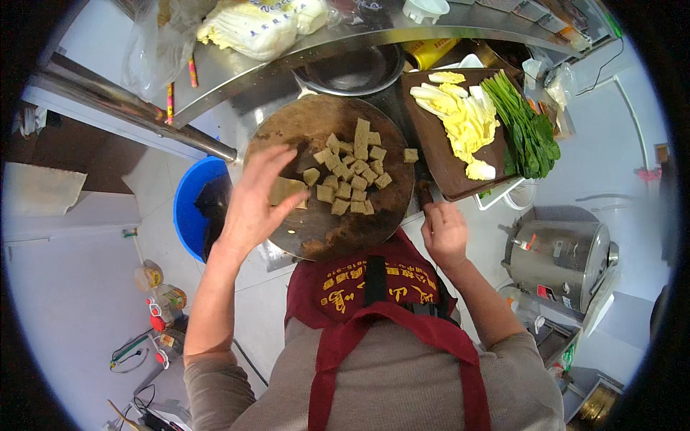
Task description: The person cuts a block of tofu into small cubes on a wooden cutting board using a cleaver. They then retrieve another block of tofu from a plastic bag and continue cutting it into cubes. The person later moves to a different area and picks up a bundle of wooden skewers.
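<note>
My left hand (pixel 257 202) is over the left side of a round wooden chopping board (pixel 372 231), fingers and thumb spread. Partly behind it lies a flat slab of tofu-like food (pixel 288 189); I cannot tell whether the hand touches it. Several brownish tofu-like cubes (pixel 343 171) are heaped mid-board, with a longer strip (pixel 362 139) at the top of the pile. One lone cube (pixel 411 155) sits by the board's right edge. My right hand (pixel 446 231) is closed around a dark wooden handle (pixel 425 195), right of the board; no blade is clearly visible.
Right of the board, a brown tray (pixel 428 156) holds cut napa cabbage (pixel 463 118) and leafy greens (pixel 520 129). A black pan (pixel 350 70) stands behind, below a metal shelf (pixel 226 81) bearing a wrapped cabbage (pixel 264 27). A blue bin (pixel 186 210) is at left.
</note>
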### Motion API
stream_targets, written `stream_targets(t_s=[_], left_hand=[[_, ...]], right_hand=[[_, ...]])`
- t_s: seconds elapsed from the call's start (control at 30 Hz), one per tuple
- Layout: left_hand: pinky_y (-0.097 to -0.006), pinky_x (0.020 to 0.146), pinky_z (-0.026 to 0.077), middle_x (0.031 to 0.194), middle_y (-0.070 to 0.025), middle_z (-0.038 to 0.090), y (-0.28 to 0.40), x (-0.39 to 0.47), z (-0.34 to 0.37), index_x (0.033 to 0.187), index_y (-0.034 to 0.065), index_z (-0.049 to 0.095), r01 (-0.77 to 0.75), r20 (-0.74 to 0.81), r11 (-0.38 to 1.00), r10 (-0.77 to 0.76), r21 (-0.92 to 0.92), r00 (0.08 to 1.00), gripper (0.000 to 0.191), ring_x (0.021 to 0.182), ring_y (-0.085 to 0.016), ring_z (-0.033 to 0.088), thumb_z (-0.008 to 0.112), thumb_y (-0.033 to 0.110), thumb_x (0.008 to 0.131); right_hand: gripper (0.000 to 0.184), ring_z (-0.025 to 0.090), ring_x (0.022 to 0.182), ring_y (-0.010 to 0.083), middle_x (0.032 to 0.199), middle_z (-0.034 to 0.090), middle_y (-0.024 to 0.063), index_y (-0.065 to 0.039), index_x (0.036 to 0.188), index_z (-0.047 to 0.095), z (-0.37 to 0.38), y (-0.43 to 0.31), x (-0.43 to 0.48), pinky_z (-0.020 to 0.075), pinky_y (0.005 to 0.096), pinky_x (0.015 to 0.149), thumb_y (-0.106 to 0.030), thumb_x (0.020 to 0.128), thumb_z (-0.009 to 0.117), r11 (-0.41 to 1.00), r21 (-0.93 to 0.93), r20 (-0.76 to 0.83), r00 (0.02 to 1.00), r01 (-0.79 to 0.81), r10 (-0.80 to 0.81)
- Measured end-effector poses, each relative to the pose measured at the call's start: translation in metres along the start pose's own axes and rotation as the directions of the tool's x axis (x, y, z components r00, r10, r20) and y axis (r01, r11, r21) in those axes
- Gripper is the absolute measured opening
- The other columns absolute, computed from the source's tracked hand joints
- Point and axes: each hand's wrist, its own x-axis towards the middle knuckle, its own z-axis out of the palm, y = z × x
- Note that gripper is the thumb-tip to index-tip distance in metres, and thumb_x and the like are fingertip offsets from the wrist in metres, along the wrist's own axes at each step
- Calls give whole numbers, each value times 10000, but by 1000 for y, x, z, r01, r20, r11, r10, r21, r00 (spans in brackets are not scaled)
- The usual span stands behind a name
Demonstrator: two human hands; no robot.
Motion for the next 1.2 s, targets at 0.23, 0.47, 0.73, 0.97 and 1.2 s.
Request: stream_targets(t_s=[0.23,0.47,0.73,0.97,1.2], left_hand=[[-494,1164,394,1501,-195,443,-41,-36,57,1493,82,469,89,97,977,-109,196,989,1031,1398,-417,413,954,205,591],[-442,983,487,1149,-139,604,-54,-31,59,1206,28,644,103,87,977,-121,189,989,677,1118,-371,549,919,83,589],[-394,908,552,1155,-254,695,-56,-56,43,1256,-48,673,583,325,765,-496,-275,805,698,1025,-308,710,935,342,740],[-435,983,519,1209,-231,650,-61,-58,58,1257,-28,662,410,96,905,-401,-112,911,680,1128,-396,638,867,426,794],[-445,986,520,1195,-175,654,-60,-66,55,1315,60,625,339,78,941,-338,1,938,698,1142,-381,616,914,219,700]], right_hand=[[715,653,969,396,1087,657,204,43,1427,457,49,18,-2,559,488,811,-113,791,747,931,-161,191,915,-328,355],[842,672,1004,472,1232,608,337,-3,1542,287,69,37,18,575,524,851,-121,831,722,856,-57,326,801,-514,503],[705,666,978,479,1333,555,272,-36,1536,322,18,17,-40,568,532,797,-30,884,590,840,4,293,804,-543,518],[590,644,1153,451,1337,609,260,-36,1488,407,-12,8,-110,538,489,958,-15,924,575,812,207,283,828,-545,484],[380,635,766,181,898,678,124,-22,1332,559,-53,-9,-145,523,332,709,-36,961,641,628,321,374,704,-709,603]])
